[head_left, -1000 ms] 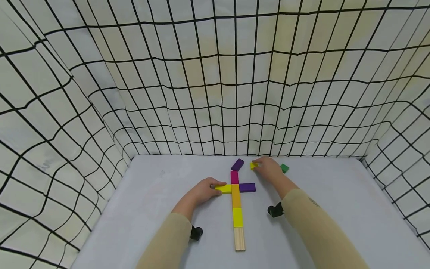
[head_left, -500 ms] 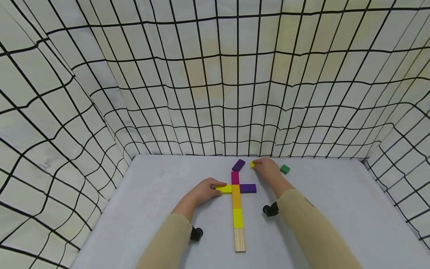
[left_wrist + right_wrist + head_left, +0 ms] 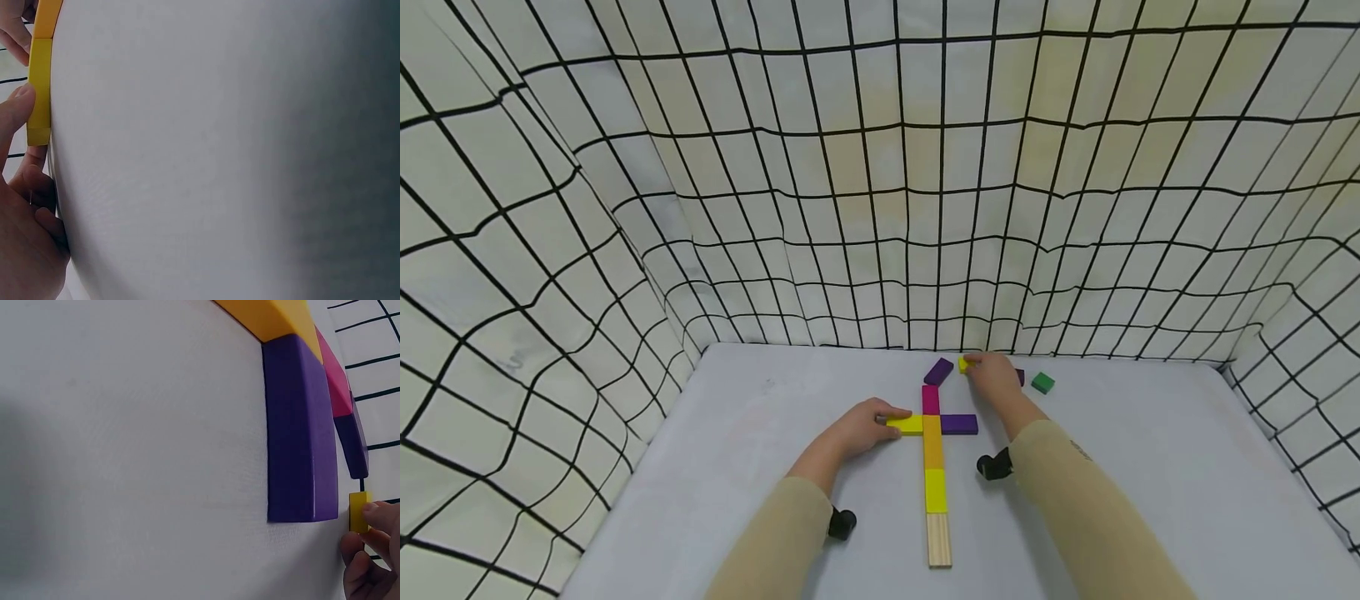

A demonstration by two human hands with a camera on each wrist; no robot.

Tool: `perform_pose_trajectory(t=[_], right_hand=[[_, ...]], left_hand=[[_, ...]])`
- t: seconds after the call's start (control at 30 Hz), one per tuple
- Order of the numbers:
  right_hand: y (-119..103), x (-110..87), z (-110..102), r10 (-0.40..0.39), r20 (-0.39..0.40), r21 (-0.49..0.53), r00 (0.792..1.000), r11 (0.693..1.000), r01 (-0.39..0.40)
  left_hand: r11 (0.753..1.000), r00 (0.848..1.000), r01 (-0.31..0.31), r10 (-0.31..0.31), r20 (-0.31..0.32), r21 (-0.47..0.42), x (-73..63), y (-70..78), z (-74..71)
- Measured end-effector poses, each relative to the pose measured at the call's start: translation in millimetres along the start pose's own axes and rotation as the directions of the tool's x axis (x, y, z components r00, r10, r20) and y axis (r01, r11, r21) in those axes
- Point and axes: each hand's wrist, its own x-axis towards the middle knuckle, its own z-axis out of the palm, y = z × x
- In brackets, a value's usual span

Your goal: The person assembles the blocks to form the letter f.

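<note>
Wooden blocks lie in a cross on the table. Its left arm is a yellow block, which my left hand pinches between thumb and fingers. The right arm is a purple block. Down the stem run an orange block, a yellow one and a plain wood one. A pink block tops it, with a slanted purple block at its far end. My right hand pinches a small yellow block, just right of the slanted one.
A green block lies right of my right hand. Another purple block shows partly from behind that hand. Black netting over white sheeting rises beyond the table's far edge and along both sides.
My right hand has moved a little left with the small yellow block, nearer the slanted purple block. A purple block behind that hand has come into view. My left hand keeps its hold.
</note>
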Motion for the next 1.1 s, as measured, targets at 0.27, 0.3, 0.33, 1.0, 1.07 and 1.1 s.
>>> perform_pose_trajectory(t=[0.27,0.3,0.33,1.0,1.07,1.1], right_hand=[[-2.7,-1.1,1.7,0.016,0.006,0.057,1.0,0.998,-0.016],[-2.9,-0.8,1.9,0.02,0.004,0.065,1.0,0.998,-0.02],[-3.2,-0.5,2.3,0.025,0.003,0.071,1.0,0.997,-0.025],[-7.9,7.1,7.4,0.02,-0.027,0.099,0.999,0.995,-0.017],[-8.5,7.0,8.0,0.021,-0.03,0.104,0.999,0.994,-0.018],[-8.8,7.0,8.1,0.02,-0.032,0.106,0.999,0.994,-0.016]], left_hand=[[1.0,1.0,0.012,-0.012,0.01,0.004,-0.3,1.0,2.7],[1.0,1.0,0.013,-0.013,0.01,0.008,0.1,0.8,3.1],[1.0,1.0,0.013,-0.013,0.009,0.012,0.6,0.7,3.4],[1.0,1.0,0.015,-0.015,0.008,0.009,1.1,1.2,0.9],[1.0,1.0,0.018,-0.018,0.009,0.011,1.0,1.4,0.4],[1.0,1.0,0.02,-0.02,0.008,0.011,1.1,1.4,0.4]])
